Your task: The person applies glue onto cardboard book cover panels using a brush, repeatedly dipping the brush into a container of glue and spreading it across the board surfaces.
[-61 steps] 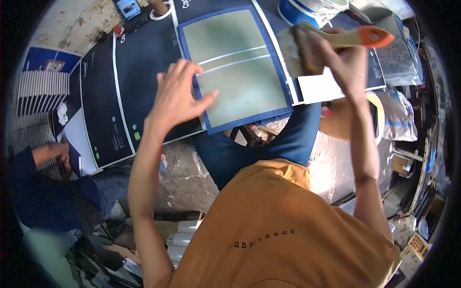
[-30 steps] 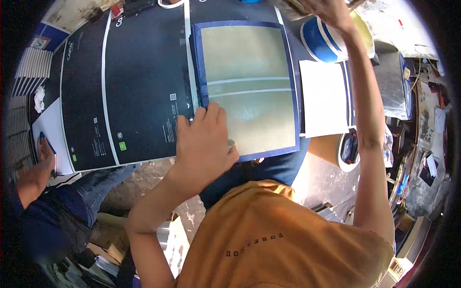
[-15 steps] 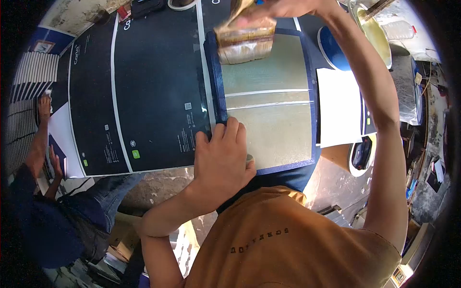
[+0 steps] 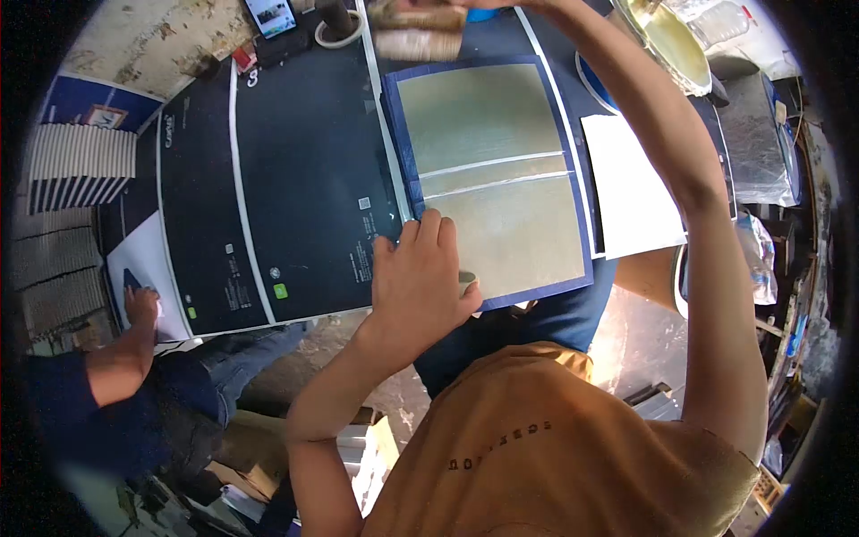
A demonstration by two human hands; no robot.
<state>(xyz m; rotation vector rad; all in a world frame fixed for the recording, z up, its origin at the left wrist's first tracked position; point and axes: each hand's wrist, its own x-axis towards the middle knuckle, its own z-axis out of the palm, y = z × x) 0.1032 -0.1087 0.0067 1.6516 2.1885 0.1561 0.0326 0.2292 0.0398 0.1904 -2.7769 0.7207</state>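
My left hand (image 4: 416,282) lies over the lower left corner of a book cover, its fingers extended along the left edge and its thumb near the bottom edge. The cover has a blue border (image 4: 541,294) around shiny grey-beige boards (image 4: 510,233), with two white lines across the middle. At the top edge, my right hand (image 4: 514,3) is mostly cut off by the frame. It grips a wide brush (image 4: 418,40), blurred by motion, whose bristles hang just beyond the cover's upper left side.
Black printed sheets (image 4: 309,179) cover the table. White paper (image 4: 631,192) lies to the right, below a bowl of pale paste (image 4: 676,45). At the left, a co-worker's hand (image 4: 141,306) rests on a white sheet near stacked books (image 4: 85,152). A phone (image 4: 271,16) stands at the back.
The brush has moved up and left, off the cover's upper board. My left hand stays at the corner. The view has shifted, and the co-worker's hand is now on the white sheet.
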